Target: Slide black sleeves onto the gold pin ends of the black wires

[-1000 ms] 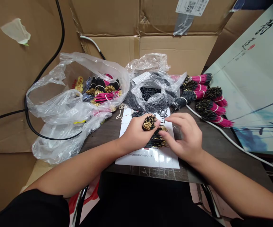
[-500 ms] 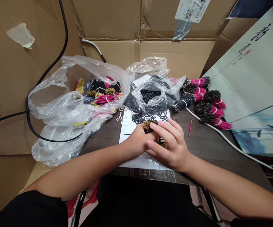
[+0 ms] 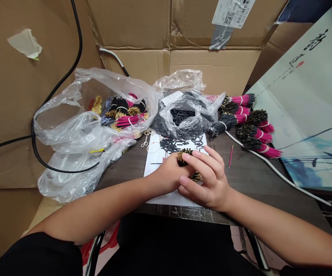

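My left hand [image 3: 167, 174] is closed round a bundle of black wires with gold tips [image 3: 183, 156], held over a white printed sheet [image 3: 166, 197] on the dark table [image 3: 249, 180]. My right hand [image 3: 209, 178] lies against the same bundle, fingers curled over it; more gold-tipped wires [image 3: 197, 176] peek out under its fingers. Loose short black tube pieces [image 3: 171, 145] are scattered on the sheet just beyond my hands. A single pink wire [image 3: 230, 156] lies on the table to the right.
A clear bag of black tube pieces [image 3: 184, 117] sits behind the sheet. A bigger plastic bag [image 3: 97, 111] at left holds pink and black wire bundles. Tied pink-and-black bundles [image 3: 252, 122] lie at right beside a white cable [image 3: 281, 174]. Cardboard boxes [image 3: 183, 27] surround the table.
My right hand moved left from the loose wires on the sheet and closed over the bundle in my left hand; a pink wire now lies uncovered at the right.
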Demonstrator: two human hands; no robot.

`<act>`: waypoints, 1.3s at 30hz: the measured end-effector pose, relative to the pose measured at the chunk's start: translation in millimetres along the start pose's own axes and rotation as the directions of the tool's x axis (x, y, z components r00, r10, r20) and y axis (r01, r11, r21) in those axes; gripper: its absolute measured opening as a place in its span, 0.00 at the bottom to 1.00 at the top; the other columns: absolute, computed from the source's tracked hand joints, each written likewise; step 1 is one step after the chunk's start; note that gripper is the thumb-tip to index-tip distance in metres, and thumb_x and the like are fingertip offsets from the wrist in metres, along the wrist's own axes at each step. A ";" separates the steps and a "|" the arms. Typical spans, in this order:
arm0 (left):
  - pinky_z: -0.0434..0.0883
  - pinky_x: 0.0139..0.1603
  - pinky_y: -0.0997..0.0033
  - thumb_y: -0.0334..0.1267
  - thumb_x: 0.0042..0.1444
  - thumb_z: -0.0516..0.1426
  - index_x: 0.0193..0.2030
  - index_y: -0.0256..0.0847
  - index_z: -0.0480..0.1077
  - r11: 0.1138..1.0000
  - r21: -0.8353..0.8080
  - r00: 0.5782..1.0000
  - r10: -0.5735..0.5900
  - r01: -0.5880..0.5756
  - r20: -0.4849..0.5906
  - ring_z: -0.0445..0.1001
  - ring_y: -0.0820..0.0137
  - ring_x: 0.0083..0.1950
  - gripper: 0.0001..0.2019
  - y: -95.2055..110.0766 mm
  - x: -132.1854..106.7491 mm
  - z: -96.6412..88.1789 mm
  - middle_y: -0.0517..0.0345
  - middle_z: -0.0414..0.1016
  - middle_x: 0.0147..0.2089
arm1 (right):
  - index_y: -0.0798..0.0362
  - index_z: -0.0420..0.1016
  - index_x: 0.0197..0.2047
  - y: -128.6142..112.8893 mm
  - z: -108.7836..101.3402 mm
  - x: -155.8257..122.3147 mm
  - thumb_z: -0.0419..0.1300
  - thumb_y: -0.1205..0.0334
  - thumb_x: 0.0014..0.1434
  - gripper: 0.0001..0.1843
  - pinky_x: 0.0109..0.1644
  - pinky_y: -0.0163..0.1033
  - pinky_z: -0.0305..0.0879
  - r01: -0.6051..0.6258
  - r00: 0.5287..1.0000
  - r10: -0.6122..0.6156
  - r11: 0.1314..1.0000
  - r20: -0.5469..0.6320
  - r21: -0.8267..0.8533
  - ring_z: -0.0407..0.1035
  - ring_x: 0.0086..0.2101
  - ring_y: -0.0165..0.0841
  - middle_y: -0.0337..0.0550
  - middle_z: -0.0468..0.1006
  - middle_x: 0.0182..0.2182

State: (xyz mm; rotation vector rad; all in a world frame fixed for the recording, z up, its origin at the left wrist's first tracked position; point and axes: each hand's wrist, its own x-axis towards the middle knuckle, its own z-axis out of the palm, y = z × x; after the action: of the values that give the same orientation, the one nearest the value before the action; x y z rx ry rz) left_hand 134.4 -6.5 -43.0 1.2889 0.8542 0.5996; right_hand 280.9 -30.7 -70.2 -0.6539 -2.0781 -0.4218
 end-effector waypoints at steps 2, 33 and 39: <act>0.62 0.29 0.78 0.37 0.52 0.58 0.28 0.36 0.63 0.998 -0.022 0.998 0.056 -0.056 -0.002 0.61 0.79 0.30 0.09 -1.1 -0.2 1.2 0.61 0.61 0.27 | 0.41 0.63 0.53 0.4 0.3 -2.1 0.65 0.57 0.51 0.26 0.59 0.60 0.63 -0.016 1.000 0.016 1.000 0.009 -0.008 0.61 0.56 0.40 0.44 0.63 0.59; 0.65 0.39 0.79 0.29 0.53 0.54 0.38 0.38 0.67 0.618 0.636 0.809 0.588 -0.462 0.017 0.70 0.77 0.35 0.05 -5.4 -0.6 -22.9 0.58 0.73 0.36 | 0.50 0.71 0.50 27.7 -12.1 -3.5 0.62 0.63 0.55 0.18 0.54 0.52 0.64 -0.437 0.899 0.426 0.886 0.101 0.156 0.69 0.46 0.39 0.45 0.76 0.43; 0.65 0.38 0.79 0.30 0.54 0.53 0.42 0.39 0.66 0.470 0.729 0.767 0.631 -0.498 0.116 0.73 0.76 0.36 0.09 -13.1 4.4 -29.8 0.58 0.75 0.38 | 0.50 0.75 0.44 28.2 -8.8 -4.6 0.59 0.69 0.57 0.11 0.45 0.44 0.68 -0.507 0.862 0.472 0.787 0.186 0.351 0.71 0.36 0.32 0.40 0.78 0.35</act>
State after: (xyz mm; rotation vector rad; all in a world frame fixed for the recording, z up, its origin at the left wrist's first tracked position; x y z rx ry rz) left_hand 111.5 11.4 -58.4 2.3621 0.8168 0.9618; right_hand 305.6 -14.0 -67.9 -0.9419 -1.8955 0.3235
